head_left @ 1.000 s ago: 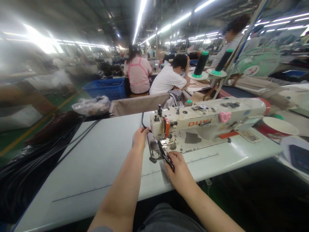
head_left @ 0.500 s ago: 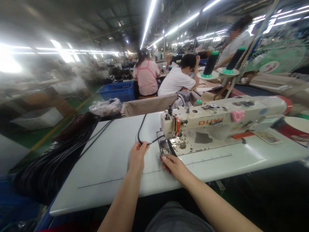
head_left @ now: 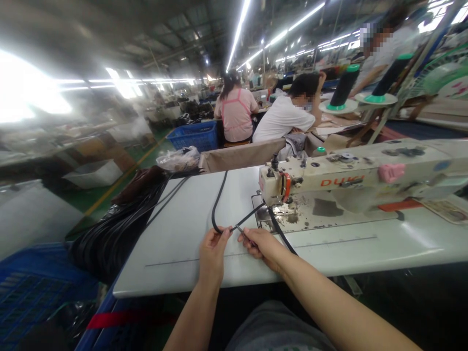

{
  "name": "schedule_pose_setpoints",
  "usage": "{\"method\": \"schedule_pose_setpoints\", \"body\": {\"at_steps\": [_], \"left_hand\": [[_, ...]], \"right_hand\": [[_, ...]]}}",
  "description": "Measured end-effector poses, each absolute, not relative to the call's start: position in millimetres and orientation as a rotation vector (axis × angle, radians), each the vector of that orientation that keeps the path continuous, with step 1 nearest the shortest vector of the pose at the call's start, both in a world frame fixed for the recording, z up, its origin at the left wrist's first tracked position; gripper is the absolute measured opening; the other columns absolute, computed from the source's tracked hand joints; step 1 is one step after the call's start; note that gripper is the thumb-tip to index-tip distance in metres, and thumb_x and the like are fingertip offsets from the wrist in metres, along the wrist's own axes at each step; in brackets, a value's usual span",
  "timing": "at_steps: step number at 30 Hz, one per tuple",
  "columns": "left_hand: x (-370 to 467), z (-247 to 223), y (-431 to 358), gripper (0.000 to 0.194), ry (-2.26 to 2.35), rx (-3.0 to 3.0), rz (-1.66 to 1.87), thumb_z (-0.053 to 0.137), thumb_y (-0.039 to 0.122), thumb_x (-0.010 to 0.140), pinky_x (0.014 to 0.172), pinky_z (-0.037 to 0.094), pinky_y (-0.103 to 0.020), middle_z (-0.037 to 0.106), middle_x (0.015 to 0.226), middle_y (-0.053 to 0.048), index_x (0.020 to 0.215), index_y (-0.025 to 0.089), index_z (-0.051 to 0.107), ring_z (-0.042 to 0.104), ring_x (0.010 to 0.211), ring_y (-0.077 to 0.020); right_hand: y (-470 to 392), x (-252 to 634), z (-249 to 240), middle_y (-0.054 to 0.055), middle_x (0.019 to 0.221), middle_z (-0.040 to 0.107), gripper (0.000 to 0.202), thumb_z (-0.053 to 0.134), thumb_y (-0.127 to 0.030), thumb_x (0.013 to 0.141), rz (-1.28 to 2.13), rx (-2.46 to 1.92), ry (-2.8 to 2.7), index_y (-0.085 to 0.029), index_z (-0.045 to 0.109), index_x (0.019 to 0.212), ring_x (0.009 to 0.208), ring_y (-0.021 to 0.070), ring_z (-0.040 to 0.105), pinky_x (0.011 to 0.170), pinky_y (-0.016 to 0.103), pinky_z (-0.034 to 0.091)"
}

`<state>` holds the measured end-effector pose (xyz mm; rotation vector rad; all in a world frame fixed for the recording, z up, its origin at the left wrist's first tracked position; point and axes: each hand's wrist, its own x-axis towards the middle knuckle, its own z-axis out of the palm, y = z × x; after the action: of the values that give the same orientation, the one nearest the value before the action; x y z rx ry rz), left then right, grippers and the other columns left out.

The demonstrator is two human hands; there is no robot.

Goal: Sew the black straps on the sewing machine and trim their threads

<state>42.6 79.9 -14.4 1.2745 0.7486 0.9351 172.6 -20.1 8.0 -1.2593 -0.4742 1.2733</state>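
Black strip [head_left: 251, 213] slants away rightward to the sewing machine [head_left: 310, 176], left hand [head_left: 213, 249] pinching it, right hand [head_left: 266, 246] gripping metal tool [head_left: 238, 227].

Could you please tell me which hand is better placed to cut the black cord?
Probably the right hand: it holds a small metal tool, seemingly snips, at the black cord, which the left hand pinches.
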Motion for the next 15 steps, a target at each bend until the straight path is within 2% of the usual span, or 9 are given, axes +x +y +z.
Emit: {"method": "schedule_pose_setpoints", "body": {"at_steps": [3,6,9,12,14,15], "left_hand": [[39,-13,74,0.038,0.727,1.23,0.951,0.081,0.043,0.078,0.101,0.056,-0.041,0.077,0.104,-0.01,0.099,0.016,0.065,0.073,0.102,-0.0235],[36,-12,73,0.038,0.714,1.214,0.948,0.082,0.043,0.078,0.101,0.055,-0.042,0.077,0.1,-0.009,0.098,0.015,0.065,0.073,0.101,-0.0234],[28,-13,78,0.039,0.752,1.278,0.911,0.08,0.046,0.08,0.1,0.054,-0.041,0.076,0.097,-0.008,0.099,0.016,0.065,0.072,0.1,-0.0232],[13,-14,90,0.038,0.761,1.391,0.829,0.072,0.052,0.085,0.098,0.054,-0.039,0.074,0.1,-0.009,0.096,0.016,0.066,0.07,0.103,-0.0236],[1,-16,100,0.04,0.746,1.431,0.78,0.067,0.055,0.088,0.092,0.055,-0.036,0.072,0.102,-0.009,0.095,0.016,0.066,0.069,0.099,-0.0221],[-5,-18,104,0.041,0.754,1.457,0.751,0.066,0.056,0.088,0.085,0.056,-0.034,0.071,0.097,-0.008,0.097,0.016,0.066,0.069,0.091,-0.02]], "right_hand": [[-20,170,10,-0.009,0.059,0.037,0.057,0.065,-0.072,0.074,1.284,-1.262,-0.515,-0.016,0.058,0.083,0.046,0.0044,0.019,0.045,0.021,0.008],[-22,169,11,-0.01,0.058,0.033,0.054,0.059,-0.072,0.077,1.238,-1.294,-0.557,-0.019,0.054,0.082,0.047,0.0058,0.016,0.047,0.022,0.009],[-32,170,14,-0.008,0.06,0.036,0.046,0.058,-0.066,0.082,1.139,-1.356,-0.588,-0.021,0.049,0.078,0.05,0.0082,0.025,0.049,0.023,0.016],[-52,175,17,-0.005,0.064,0.044,0.036,0.064,-0.048,0.085,0.801,-1.696,-0.802,-0.022,0.043,0.071,0.06,0.0122,0.041,0.057,0.024,0.028],[-71,180,18,0.0,0.075,0.054,0.026,0.062,-0.037,0.089,0.391,-2.044,-1.039,-0.021,0.05,0.074,0.072,0.0165,0.052,0.065,0.027,0.036],[-80,182,17,0.003,0.085,0.06,0.017,0.061,-0.033,0.091,0.176,-2.201,-1.13,-0.02,0.058,0.082,0.081,0.0195,0.057,0.07,0.028,0.039]]}}
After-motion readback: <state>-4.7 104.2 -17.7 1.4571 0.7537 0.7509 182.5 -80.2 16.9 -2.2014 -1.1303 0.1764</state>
